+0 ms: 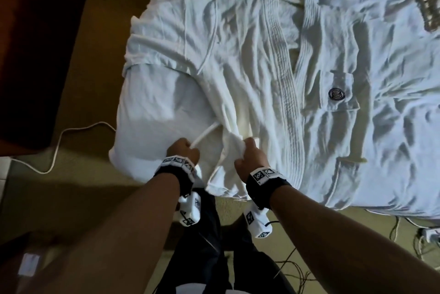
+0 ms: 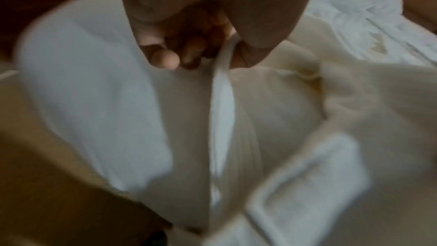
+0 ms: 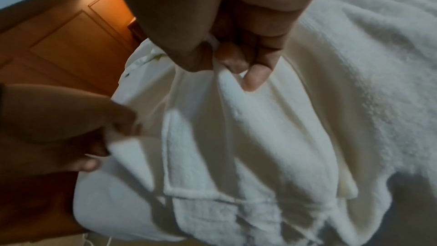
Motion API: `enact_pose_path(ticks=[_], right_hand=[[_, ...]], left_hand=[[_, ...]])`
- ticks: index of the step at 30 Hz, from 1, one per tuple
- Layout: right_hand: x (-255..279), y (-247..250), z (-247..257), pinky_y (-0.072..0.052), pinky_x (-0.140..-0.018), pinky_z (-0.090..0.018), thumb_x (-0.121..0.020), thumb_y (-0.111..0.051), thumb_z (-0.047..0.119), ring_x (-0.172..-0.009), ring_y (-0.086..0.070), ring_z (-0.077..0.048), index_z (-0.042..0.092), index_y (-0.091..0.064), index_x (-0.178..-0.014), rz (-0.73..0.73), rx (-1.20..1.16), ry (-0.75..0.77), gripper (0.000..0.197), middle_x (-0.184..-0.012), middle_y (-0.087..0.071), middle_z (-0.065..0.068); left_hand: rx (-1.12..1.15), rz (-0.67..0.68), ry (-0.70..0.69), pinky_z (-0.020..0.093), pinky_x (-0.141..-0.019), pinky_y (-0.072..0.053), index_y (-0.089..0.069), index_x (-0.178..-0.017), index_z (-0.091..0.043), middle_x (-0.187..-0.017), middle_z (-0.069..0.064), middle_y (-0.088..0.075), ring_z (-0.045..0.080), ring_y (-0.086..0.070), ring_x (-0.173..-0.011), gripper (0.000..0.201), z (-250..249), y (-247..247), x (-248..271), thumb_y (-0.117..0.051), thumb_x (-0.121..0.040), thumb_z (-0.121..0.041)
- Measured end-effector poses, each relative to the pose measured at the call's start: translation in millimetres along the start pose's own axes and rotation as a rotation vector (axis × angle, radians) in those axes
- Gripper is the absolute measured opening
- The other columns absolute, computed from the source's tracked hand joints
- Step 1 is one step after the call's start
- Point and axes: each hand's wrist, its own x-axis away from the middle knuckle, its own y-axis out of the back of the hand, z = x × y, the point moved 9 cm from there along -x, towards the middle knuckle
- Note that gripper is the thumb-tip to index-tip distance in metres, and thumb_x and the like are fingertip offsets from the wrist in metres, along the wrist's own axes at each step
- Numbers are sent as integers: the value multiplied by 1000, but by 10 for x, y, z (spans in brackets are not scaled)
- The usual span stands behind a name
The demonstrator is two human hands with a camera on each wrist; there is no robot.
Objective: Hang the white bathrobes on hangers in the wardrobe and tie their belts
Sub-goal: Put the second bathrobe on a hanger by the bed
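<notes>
One white bathrobe (image 1: 273, 74) of soft, nubbly towelling lies crumpled and spread across the bed (image 1: 152, 103), its ribbed collar and badge-marked pocket facing up. Both hands work at its near edge: the left hand (image 1: 184, 152) pinches a narrow flat belt (image 1: 204, 135), the right hand (image 1: 248, 158) grips a bunched fold of robe. One white cable (image 1: 59, 141) curls on the floor.

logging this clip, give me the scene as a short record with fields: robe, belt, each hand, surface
bathrobe: white, spread open on the bed, not on a hanger
belt: narrow white strip, pulled taut
left hand: grips the belt
right hand: grips a bunched fold of the bathrobe
bed: white cover, corner nearest the person
</notes>
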Motion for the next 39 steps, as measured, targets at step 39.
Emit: enact_pose_path(ticks=[39], right_hand=[[957, 2180, -2395, -48, -84, -29, -91, -57, 28, -104, -62, -25, 24, -46, -136, -112, 19, -92, 46, -116, -65, -7]], left_hand=[[-196, 159, -687, 29, -87, -51, -58, -119, -18, -102, -4, -63, 17, -63, -90, 37, -2731, -858, 1800, -66, -83, -12]])
